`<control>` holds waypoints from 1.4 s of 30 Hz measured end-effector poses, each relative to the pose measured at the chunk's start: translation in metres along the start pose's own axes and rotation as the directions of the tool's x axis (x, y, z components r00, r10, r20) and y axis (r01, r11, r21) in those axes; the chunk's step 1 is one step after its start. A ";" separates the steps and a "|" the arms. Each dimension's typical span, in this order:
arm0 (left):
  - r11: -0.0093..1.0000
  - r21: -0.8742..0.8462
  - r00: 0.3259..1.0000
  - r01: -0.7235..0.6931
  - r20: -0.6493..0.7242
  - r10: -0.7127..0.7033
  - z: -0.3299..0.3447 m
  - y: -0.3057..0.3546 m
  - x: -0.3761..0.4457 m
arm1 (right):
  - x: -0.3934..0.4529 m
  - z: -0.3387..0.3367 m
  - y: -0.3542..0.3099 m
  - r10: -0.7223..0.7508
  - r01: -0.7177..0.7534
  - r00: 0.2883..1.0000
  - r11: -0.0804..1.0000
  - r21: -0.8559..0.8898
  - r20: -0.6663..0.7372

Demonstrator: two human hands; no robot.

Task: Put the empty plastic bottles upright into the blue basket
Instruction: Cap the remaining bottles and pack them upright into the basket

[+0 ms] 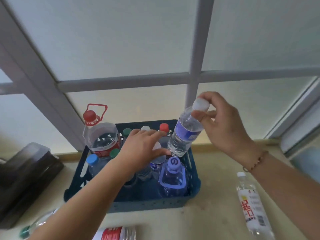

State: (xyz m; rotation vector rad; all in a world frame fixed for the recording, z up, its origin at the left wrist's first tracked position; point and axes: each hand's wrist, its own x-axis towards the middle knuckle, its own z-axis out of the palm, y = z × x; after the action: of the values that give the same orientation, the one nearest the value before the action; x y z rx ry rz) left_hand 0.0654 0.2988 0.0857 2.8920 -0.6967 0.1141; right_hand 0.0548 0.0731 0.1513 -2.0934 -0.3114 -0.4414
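Observation:
The blue basket [152, 204] stands on the counter with several upright bottles inside, among them a big red-capped jug [101, 135] at its back left and a purple-handled bottle [173, 179] at its front right. My right hand [223, 125] pinches the white cap of a clear bottle with a blue label [184, 134], tilted, its base over the basket's right side. My left hand [143, 146] reaches into the basket, its fingers resting on the top of a white-capped bottle [157, 146] there.
On the counter lie a white-capped bottle with a red and white label [251, 203] to the right, a red-labelled bottle [114, 233] at the front edge, and a green-capped bottle [34, 226] at the front left. A dark box [22, 175] stands left. A window frame rises behind.

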 end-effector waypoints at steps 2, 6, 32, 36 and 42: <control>0.992 0.095 0.995 -0.089 -0.038 0.092 0.018 -0.012 0.000 | 0.001 0.012 0.015 0.045 -0.043 0.999 0.998 -0.045 0.029; 0.990 0.067 0.990 -0.123 -0.068 0.127 0.032 -0.018 0.001 | 0.001 0.037 0.031 0.073 -0.059 0.986 0.993 -0.099 0.148; 0.978 -0.139 0.980 -0.157 -0.145 0.137 0.031 -0.029 -0.018 | -0.007 0.083 0.078 0.207 -0.022 0.872 0.922 -0.387 0.443; 0.957 -0.186 0.912 -0.220 -0.389 0.134 0.006 -0.038 -0.070 | -0.005 0.069 0.061 0.200 -0.042 0.878 0.937 -0.346 0.435; 0.983 -0.031 0.855 -0.181 -0.499 0.142 0.045 -0.071 -0.232 | -0.035 0.054 -0.020 -0.330 0.334 0.939 0.942 -0.027 0.096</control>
State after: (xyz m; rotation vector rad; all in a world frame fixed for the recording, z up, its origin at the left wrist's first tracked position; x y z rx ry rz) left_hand -0.1070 0.4562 0.0052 2.5513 -0.8117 0.8010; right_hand 0.0258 0.1279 0.1247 -2.1106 -0.7215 -0.5568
